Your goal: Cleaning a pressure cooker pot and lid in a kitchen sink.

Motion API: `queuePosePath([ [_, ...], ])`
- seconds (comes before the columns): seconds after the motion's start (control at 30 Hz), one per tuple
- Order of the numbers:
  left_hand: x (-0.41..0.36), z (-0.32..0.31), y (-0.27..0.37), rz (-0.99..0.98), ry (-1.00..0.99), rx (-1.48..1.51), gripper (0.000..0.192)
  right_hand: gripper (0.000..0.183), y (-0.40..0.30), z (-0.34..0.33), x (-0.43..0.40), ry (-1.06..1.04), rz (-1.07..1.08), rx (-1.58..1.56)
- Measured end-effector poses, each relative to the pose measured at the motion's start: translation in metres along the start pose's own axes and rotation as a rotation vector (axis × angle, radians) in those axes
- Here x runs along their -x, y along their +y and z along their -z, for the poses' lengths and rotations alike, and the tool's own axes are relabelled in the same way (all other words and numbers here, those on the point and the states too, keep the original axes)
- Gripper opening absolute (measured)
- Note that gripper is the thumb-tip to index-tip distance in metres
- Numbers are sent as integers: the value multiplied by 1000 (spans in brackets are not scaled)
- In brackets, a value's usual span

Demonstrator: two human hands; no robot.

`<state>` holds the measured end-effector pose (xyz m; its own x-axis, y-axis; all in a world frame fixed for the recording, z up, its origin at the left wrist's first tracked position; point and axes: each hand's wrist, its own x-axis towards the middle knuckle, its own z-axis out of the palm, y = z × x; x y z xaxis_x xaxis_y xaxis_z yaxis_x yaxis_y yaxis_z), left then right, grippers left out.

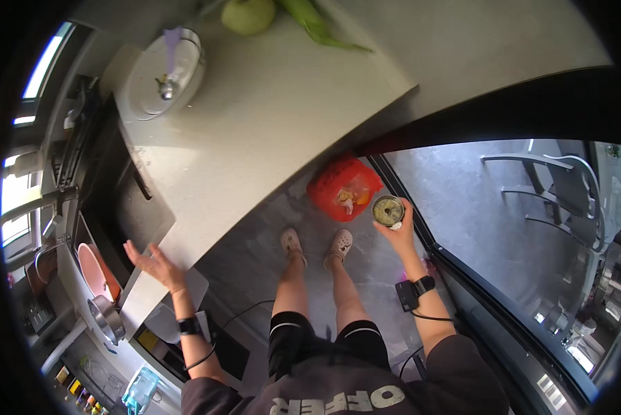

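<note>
My right hand (402, 239) grips a small round metal cup-like container (376, 201), possibly a sink strainer basket. Yellowish-green residue (384, 213) with a dark spot in its middle fills it. Just beside it, lower down, a red plastic bag (321, 193) lines a bin on the floor, with food scraps and a clear wrapper inside. Over the counter's edge by the dark sink (129, 207), my left hand (160, 267) is held with fingers apart and nothing in it. Whether it touches the counter, I cannot tell.
On the pale counter (248, 119) stands a white oval bowl (186, 85) holding a purple-handled utensil. A round pale green vegetable (248, 15) and a long green one (310, 23) lie farther back. A black-framed glass door (429, 238) borders my right side; a perforated metal colander (107, 319) sits left.
</note>
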<state>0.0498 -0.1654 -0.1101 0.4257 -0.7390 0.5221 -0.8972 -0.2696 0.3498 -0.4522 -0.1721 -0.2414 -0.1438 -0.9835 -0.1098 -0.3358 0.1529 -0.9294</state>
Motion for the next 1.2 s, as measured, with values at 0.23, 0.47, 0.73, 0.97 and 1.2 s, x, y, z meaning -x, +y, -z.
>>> queuePosePath([
  [0.23, -1, 5, -7, -11, -31, -42, 46, 75, 150, -68, -2, 7, -267, -9],
  [0.47, 3, 0, 6, 58, 30, 116, 49, 64, 271, -112, -22, -182, -471, 512],
  [0.73, -3, 15, -9, 91, 10, 130, 50, 77, 268, -125, -16, -223, -349, 583],
  [0.97, -5, 31, -28, -187, -119, -47, 43, 78, 315, -128, -17, -213, -368, -35],
  [1.2, -8, 27, -26, -179, -163, -79, 44, 78, 273, -139, -11, -196, -285, 569],
])
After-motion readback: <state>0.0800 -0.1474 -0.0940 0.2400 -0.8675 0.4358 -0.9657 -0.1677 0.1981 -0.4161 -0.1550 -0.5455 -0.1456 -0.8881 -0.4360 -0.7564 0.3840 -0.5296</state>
